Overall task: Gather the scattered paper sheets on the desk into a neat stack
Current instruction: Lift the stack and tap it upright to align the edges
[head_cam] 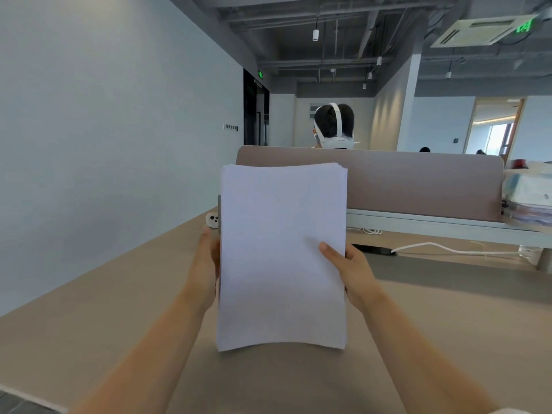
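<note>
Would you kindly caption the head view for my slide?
The left hand and right hand hold a paper stack upright at the desk.

One stack of white paper sheets (282,258); its sheets lie too close to count, though several edges fan out at the top right corner. Two hands, one left hand (207,264) and one right hand (349,271), both gripping that stack. One beige flat-topped table (119,309). One small white rounded device with dark dots (213,220). One mauve fabric-covered partition (388,180). Two white cables: one long white cable (448,249) and one looped white cable (372,231). One flat black oval object (373,250). Two lit green signs: one green doorway sign (260,75) and one green ceiling sign (524,26). One person's head with a white headset strap (334,124).
</note>
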The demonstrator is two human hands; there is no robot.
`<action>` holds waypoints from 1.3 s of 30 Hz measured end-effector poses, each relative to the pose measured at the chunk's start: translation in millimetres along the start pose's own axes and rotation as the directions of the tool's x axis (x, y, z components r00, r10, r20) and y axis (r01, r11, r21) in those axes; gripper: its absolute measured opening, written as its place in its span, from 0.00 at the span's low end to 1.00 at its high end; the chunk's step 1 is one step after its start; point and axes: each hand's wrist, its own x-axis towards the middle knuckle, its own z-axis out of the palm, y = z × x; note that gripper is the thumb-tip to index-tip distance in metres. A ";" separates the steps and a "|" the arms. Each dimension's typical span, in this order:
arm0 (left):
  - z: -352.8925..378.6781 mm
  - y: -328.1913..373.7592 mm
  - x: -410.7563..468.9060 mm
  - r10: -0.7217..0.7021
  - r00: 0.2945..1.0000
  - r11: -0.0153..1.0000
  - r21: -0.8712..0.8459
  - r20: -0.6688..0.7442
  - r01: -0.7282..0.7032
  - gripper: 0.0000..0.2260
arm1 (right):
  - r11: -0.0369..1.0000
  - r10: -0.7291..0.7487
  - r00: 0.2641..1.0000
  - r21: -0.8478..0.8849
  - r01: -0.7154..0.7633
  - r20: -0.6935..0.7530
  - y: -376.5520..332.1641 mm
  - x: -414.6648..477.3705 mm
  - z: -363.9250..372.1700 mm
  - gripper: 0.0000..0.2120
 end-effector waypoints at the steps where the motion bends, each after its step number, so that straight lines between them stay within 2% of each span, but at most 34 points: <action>1: 2.9 7.1 0.7 0.025 1.000 1.000 -0.002 0.010 -0.025 0.30 | 0.999 -0.031 0.999 -0.010 0.031 0.006 -5.1 1.7 2.5 0.11; 3: 12.8 26.3 3.7 0.078 0.997 0.996 0.050 0.002 -0.078 0.21 | 0.991 -0.114 0.993 -0.070 0.113 -0.010 -20.8 6.4 9.6 0.08; 6: 30.9 62.0 2.8 0.220 0.964 0.964 0.186 -0.151 -0.190 0.12 | 0.958 -0.230 0.968 -0.201 0.205 -0.106 -51.0 13.9 16.6 0.09; 9: 40.7 85.8 -2.5 0.352 0.914 0.907 0.316 -0.203 -0.279 0.10 | 0.922 -0.332 0.931 -0.263 0.285 -0.154 -74.7 13.3 19.9 0.14; 11: 44.6 98.2 -7.2 0.380 0.896 0.895 0.335 -0.230 -0.294 0.10 | 0.920 -0.359 0.914 -0.237 0.312 -0.189 -87.1 9.1 22.1 0.14; 12: 45.4 104.0 -7.5 0.366 0.897 0.904 0.324 -0.248 -0.279 0.11 | 0.924 -0.357 0.908 -0.225 0.308 -0.222 -93.4 7.7 24.0 0.13; 16: 46.1 124.6 -5.9 0.240 0.929 0.960 0.207 -0.282 -0.186 0.15 | 0.949 -0.291 0.890 -0.226 0.221 -0.351 -119.7 7.4 33.1 0.25; 21: 41.8 130.7 -5.0 0.243 0.922 0.958 0.221 -0.302 -0.180 0.07 | 0.973 -0.200 0.902 -0.190 0.135 -0.384 -130.1 7.9 33.7 0.19; 25: 42.5 137.4 -8.9 0.165 0.960 0.971 0.207 -0.226 -0.119 0.10 | 0.975 -0.159 0.932 -0.200 0.097 -0.325 -129.5 5.1 34.5 0.10; 30: 45.6 142.2 -11.5 0.159 0.964 0.966 0.235 -0.212 -0.108 0.02 | 0.965 -0.153 0.941 -0.253 0.077 -0.300 -139.0 3.6 32.6 0.07; 32: 44.9 143.3 -11.8 0.141 0.965 0.974 0.205 -0.220 -0.095 0.02 | 0.971 -0.132 0.947 -0.232 0.063 -0.292 -139.0 0.5 30.9 0.09; 35: 41.5 143.1 -12.7 0.051 0.975 0.993 0.116 -0.214 -0.027 0.06 | 0.971 -0.114 0.982 -0.224 0.078 -0.153 -128.8 -1.8 25.3 0.20; 36: 40.8 142.1 -12.2 0.037 0.978 0.996 0.093 -0.204 -0.018 0.08 | 0.972 -0.113 0.987 -0.220 0.085 -0.117 -125.3 -3.6 24.2 0.20; 39: 46.6 143.7 -14.5 0.072 0.981 0.995 0.084 -0.182 -0.057 0.12 | 0.986 -0.112 0.991 -0.133 0.100 -0.079 -121.4 -2.2 23.7 0.08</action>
